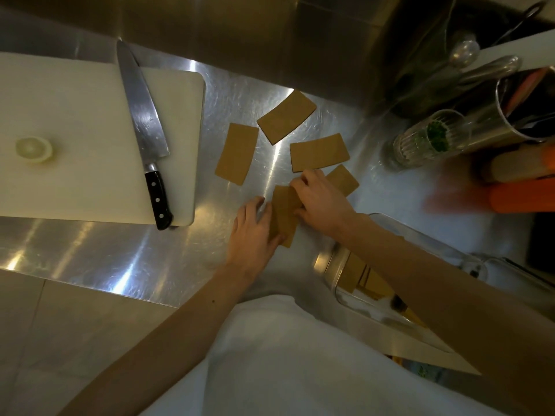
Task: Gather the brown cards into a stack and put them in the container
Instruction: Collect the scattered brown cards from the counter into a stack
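Both hands [280, 211] pinching small card stack [283, 213] between them on steel counter [120, 250] — 4 cards loose beyond.

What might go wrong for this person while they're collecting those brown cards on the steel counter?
1. The small stack between the left hand and right hand is not squared; its cards are offset, so they may slide apart when lifted.
2. Loose cards such as the far one and the one nearest the cutting board lie flat on the smooth counter and may be hard to pick up.
3. The chef's knife sits close by; a reach leftward could brush it.
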